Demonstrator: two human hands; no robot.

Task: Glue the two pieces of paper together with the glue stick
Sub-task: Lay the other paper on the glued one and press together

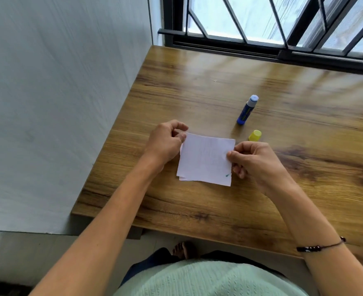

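Note:
Two white paper pieces (206, 160) lie stacked one on the other, the lower one peeking out at the left and bottom-left edges. My left hand (166, 142) pinches the stack's upper left corner. My right hand (252, 161) pinches its right edge. The papers sit at or just above the wooden table (219, 99). Behind them the blue glue stick (247, 110) stands upright and uncapped, its pale tip showing. Its yellow cap (255, 135) rests on the table just beyond my right hand.
A grey wall runs along the table's left edge (103, 150). A barred window (272, 24) stands behind the table's far edge. My lap and a foot show below the near edge.

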